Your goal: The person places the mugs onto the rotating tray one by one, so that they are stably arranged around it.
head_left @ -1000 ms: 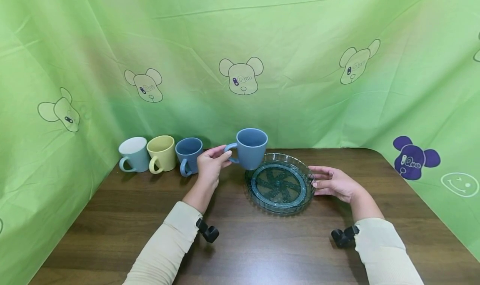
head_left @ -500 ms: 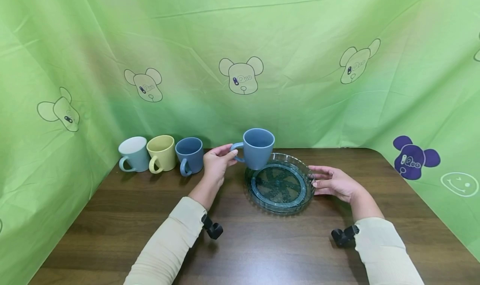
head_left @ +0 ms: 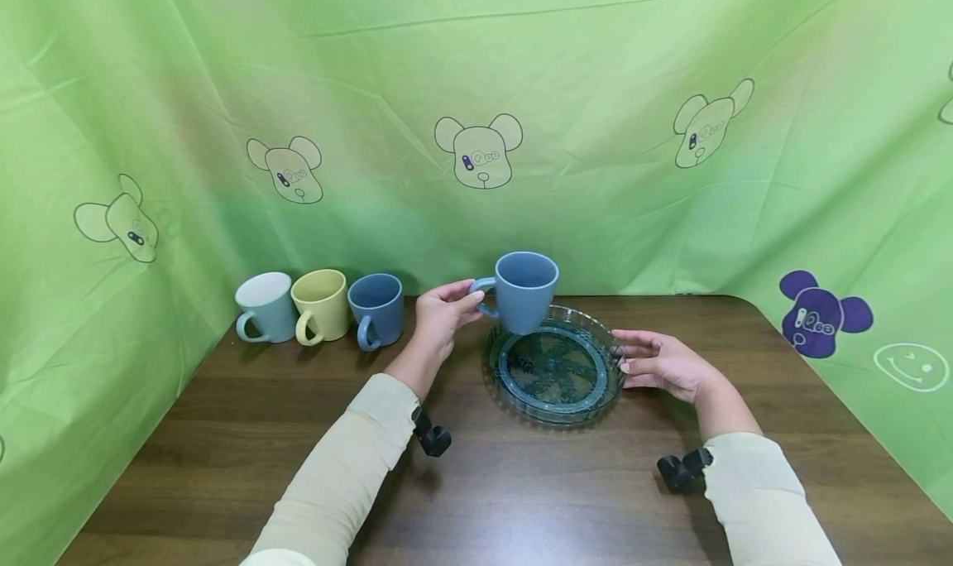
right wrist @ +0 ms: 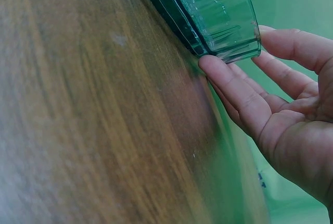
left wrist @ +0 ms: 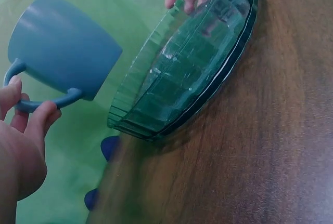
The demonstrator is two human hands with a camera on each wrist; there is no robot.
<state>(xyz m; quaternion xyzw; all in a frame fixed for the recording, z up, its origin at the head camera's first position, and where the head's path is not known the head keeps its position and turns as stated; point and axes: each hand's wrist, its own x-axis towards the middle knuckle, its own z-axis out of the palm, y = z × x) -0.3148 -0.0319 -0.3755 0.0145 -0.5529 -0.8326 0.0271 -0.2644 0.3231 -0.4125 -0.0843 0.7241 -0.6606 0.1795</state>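
The left hand (head_left: pixel 439 316) pinches the handle of a blue mug (head_left: pixel 525 291), holding it upright in the air just right of that hand, over the near-left rim of the glass dish (head_left: pixel 554 366). The right hand (head_left: pixel 665 364), fingers straight, touches the dish's right wall on the bench (head_left: pixel 521 483).

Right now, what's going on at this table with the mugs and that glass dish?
A person's left hand holds a blue mug by its handle, in the air over the back rim of a green glass dish on the wooden table. The right hand rests open against the dish's right edge. Three more mugs, pale blue, yellow and dark blue, stand in a row at the back left.
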